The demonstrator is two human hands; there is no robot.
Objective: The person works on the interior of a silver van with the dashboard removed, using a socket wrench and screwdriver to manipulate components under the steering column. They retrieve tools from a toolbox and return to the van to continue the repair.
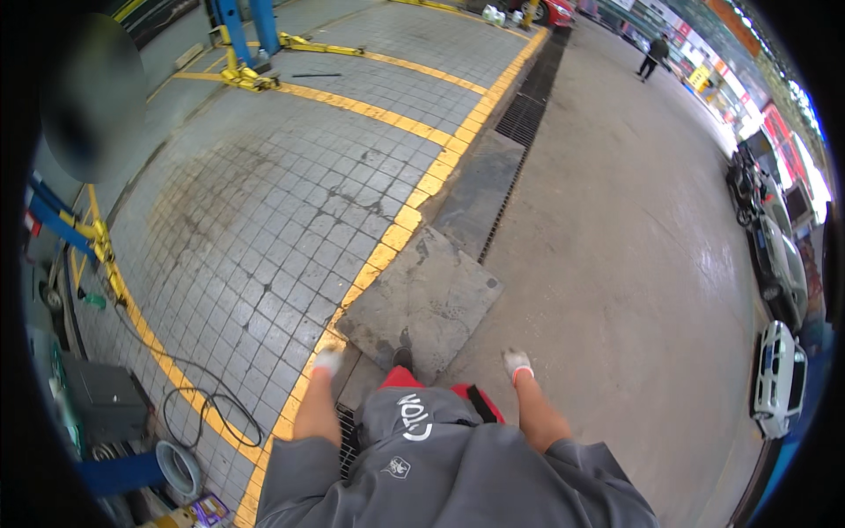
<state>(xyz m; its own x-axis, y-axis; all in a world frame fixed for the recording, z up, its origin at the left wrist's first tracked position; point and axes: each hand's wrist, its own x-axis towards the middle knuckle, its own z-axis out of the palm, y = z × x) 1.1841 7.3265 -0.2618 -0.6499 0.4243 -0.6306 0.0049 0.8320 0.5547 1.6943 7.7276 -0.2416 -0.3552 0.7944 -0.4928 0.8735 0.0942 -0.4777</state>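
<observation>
My left hand (328, 360), in a white glove with a reddish cuff, hangs at my left side over the yellow line. Motion smears its fingers, and I make out nothing in it. On the other side, my right hand (517, 363) is in a similar white glove, held out over the concrete. Its fingers look loosely apart, with nothing seen in them. Between the hands and just ahead lies a worn grey floor plate (431, 299), with my dark shoe (402, 357) at its near edge.
A grated drain (523, 119) runs ahead beside a yellow border. Blue lift posts (236, 31) with yellow arms stand on the tiled floor at left. A black hose (211, 400) curls near a grey cabinet (106, 396). Parked cars (778, 380) line the right; a person (653, 58) is far ahead.
</observation>
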